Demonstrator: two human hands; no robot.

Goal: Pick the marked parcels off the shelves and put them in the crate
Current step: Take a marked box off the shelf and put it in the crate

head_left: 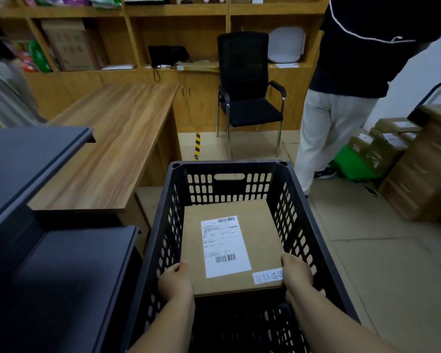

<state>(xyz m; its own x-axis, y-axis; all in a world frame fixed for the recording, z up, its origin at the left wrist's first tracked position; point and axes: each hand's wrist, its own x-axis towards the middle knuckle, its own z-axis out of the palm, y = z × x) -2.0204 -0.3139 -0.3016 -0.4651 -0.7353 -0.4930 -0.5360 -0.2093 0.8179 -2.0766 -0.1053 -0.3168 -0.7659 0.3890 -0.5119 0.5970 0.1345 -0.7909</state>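
Note:
A flat brown cardboard parcel with a white barcode label and a small handwritten sticker at its near right corner sits inside the black perforated plastic crate, toward the far end. My left hand grips the parcel's near left corner. My right hand grips its near right corner. Both forearms reach down into the crate from the bottom of the view. Whether the parcel rests on the crate floor or hangs just above it, I cannot tell.
Dark grey shelves stand at the left, a wooden desk beyond them. A black chair faces wooden wall shelving. A person in light trousers stands at the right near stacked parcels and cartons.

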